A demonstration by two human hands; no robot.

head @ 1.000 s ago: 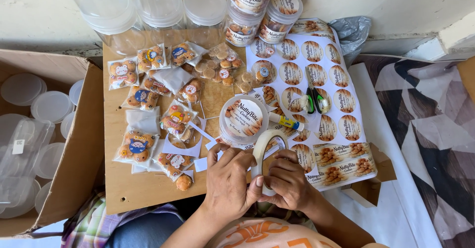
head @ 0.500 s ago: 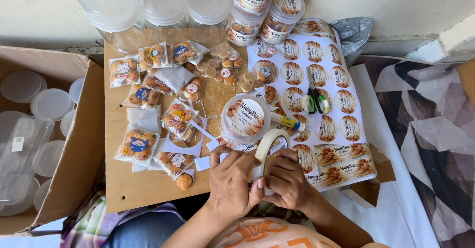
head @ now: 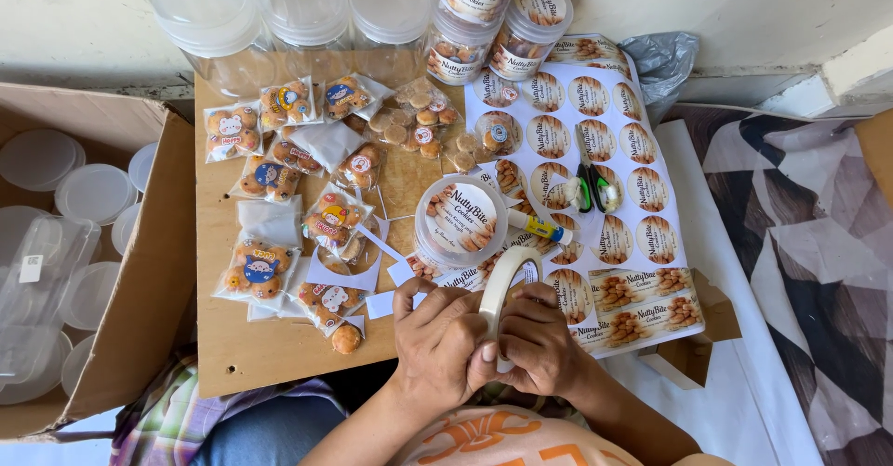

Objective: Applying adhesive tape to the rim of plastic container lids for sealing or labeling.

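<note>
Both of my hands hold a roll of pale tape (head: 507, 280) upright at the near edge of a wooden board (head: 279, 354). My left hand (head: 437, 345) grips the roll's left side, its fingers picking at the rim. My right hand (head: 539, 340) clasps the right side. Just beyond the roll stands a clear plastic jar of cookies (head: 460, 219) with a round label on its lid. A small yellow and blue knife (head: 539, 228) lies beside that jar.
Several small cookie packets (head: 279, 215) cover the board's left half. A white sheet of round cookie labels (head: 642, 140) lies to the right, with green scissors (head: 592, 187) on it. Empty lidded jars (head: 298, 10) and two filled ones (head: 502, 10) stand at the back. A cardboard box (head: 139, 271) of lids sits left.
My hands have stayed at the tape roll. The fingers shifted slightly on its rim, and the view moved a little.
</note>
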